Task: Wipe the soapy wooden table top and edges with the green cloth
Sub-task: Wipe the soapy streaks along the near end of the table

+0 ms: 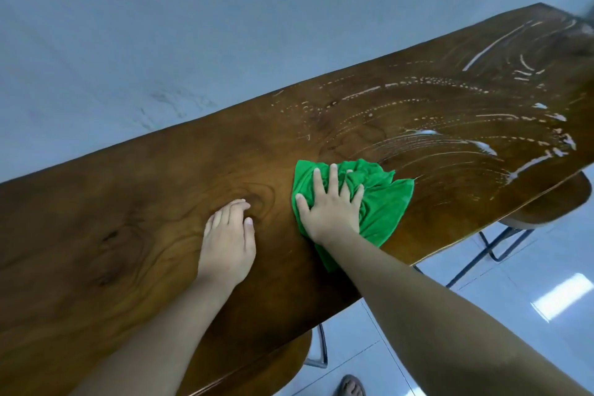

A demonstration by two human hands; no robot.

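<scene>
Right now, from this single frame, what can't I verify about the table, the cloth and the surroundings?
Head view, the only one:
1. Wooden table: both ends cut off by the frame; soap streaks run past the right edge.
2. Wood under the green cloth: covered by it and the pressing right hand.
3. Dark shape at the top right corner: too blurred to identify.
4. Stool at right: seat mostly hidden beneath the table.
</scene>
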